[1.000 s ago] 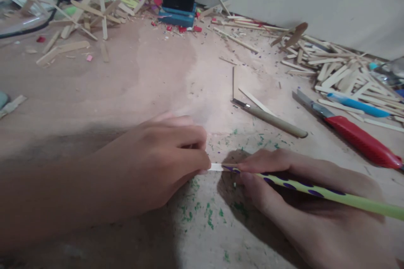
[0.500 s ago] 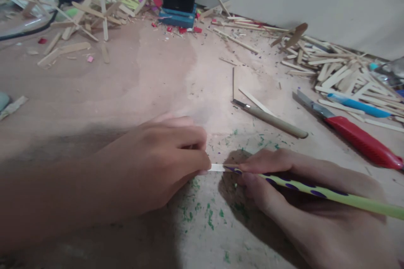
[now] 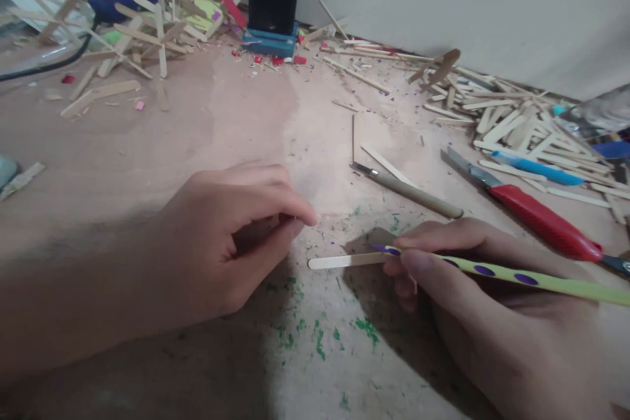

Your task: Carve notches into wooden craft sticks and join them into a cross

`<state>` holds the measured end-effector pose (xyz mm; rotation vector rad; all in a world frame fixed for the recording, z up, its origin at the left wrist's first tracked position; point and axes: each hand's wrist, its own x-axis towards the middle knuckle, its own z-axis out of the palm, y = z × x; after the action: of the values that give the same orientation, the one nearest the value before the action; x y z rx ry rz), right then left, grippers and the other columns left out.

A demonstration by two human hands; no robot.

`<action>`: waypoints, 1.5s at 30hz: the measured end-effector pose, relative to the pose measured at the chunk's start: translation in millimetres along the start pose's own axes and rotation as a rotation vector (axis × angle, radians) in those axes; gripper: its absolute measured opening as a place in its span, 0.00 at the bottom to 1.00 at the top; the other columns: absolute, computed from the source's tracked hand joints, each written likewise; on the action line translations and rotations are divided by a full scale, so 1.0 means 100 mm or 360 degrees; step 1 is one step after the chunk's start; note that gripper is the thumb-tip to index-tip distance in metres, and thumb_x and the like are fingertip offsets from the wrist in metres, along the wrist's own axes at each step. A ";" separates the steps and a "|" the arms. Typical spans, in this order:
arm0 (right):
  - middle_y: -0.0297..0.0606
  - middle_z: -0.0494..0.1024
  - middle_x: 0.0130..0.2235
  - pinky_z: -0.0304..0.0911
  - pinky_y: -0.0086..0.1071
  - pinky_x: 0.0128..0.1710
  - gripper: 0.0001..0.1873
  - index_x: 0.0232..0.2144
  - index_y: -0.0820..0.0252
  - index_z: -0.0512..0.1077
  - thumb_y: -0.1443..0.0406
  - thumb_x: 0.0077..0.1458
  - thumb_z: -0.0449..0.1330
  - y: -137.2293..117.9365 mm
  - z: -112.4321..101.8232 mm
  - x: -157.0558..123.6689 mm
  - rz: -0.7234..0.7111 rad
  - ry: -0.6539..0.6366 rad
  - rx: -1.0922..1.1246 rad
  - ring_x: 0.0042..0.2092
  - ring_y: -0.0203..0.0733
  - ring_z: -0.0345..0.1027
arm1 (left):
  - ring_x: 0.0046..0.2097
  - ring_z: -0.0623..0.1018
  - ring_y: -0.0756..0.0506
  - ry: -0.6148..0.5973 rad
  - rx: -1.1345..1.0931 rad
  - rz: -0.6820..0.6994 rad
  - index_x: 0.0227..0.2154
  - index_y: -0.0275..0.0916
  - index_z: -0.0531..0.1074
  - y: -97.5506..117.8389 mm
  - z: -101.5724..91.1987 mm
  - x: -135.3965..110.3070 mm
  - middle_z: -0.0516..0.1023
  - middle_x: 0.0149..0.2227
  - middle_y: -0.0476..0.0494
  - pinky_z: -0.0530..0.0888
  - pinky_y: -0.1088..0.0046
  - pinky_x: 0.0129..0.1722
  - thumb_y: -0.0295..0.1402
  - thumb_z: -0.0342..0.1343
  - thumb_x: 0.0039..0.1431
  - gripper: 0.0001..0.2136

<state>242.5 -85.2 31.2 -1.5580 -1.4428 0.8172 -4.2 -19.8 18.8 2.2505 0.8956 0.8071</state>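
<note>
A yellow-green pencil point(image 3: 556, 283) with purple dots and a purple tip is gripped in my right hand point(image 3: 492, 315). Its point is above the right part of a pale craft stick point(image 3: 339, 262), whose right end disappears behind my right fingers. My left hand point(image 3: 236, 236) hovers just up and left of the stick's rounded end, apart from it. Its thumb and index finger come together in a loose pinch, and nothing shows in them. A craft knife point(image 3: 418, 193) with a brown handle lies beyond my right hand, beside another thin stick point(image 3: 386, 164).
A red-handled cutter point(image 3: 546, 220) and a blue pen point(image 3: 536, 167) lie at the right, near a heap of craft sticks point(image 3: 522, 118). A black upright object on a blue base point(image 3: 270, 42) stands at the back. Joined sticks point(image 3: 160, 39) fill the back left.
My left hand has let go of the craft stick and drawn back up and left. The stick's rounded left end now shows. My right hand and pencil sit slightly further right.
</note>
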 end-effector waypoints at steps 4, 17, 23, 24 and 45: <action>0.33 0.80 0.28 0.71 0.27 0.25 0.05 0.31 0.49 0.80 0.63 0.61 0.68 0.06 -0.02 -0.05 0.0098 0.0099 0.0217 0.26 0.36 0.74 | 0.38 0.75 0.50 -0.0104 0.0123 0.0210 0.42 0.39 0.78 0.02 0.02 -0.02 0.79 0.38 0.49 0.70 0.72 0.39 0.23 0.52 0.71 0.10; 0.34 0.81 0.31 0.68 0.32 0.29 0.02 0.35 0.52 0.81 0.66 0.61 0.70 0.14 -0.02 -0.07 0.0060 0.0163 0.0463 0.27 0.36 0.71 | 0.40 0.78 0.44 -0.0315 0.0442 0.0467 0.40 0.40 0.79 0.05 0.07 -0.04 0.81 0.41 0.46 0.72 0.66 0.42 0.18 0.48 0.68 0.16; 0.36 0.82 0.27 0.67 0.25 0.22 0.06 0.27 0.57 0.79 0.67 0.57 0.68 0.01 0.03 -0.03 -0.0056 -0.0158 0.0135 0.25 0.35 0.73 | 0.42 0.77 0.44 -0.0261 0.0337 0.0417 0.39 0.40 0.79 0.06 0.08 -0.07 0.81 0.42 0.46 0.71 0.63 0.45 0.25 0.49 0.72 0.12; 0.35 0.82 0.27 0.68 0.24 0.23 0.07 0.27 0.57 0.78 0.68 0.58 0.67 -0.01 0.04 -0.03 -0.0067 -0.0229 0.0139 0.25 0.35 0.73 | 0.41 0.77 0.44 -0.0246 0.0327 0.0419 0.39 0.40 0.78 0.06 0.09 -0.07 0.81 0.42 0.46 0.71 0.64 0.45 0.25 0.48 0.72 0.13; 0.32 0.80 0.27 0.66 0.19 0.24 0.09 0.29 0.55 0.78 0.68 0.63 0.64 0.04 0.07 0.00 -0.0092 -0.0376 0.0034 0.26 0.31 0.72 | 0.42 0.76 0.44 -0.0520 0.0521 0.0504 0.38 0.37 0.79 0.05 0.04 -0.02 0.78 0.39 0.45 0.76 0.66 0.46 0.23 0.44 0.74 0.17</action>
<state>238.1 -84.2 24.7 -1.4339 -1.6338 1.0055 -0.4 -25.0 19.1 2.7555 0.5540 0.4194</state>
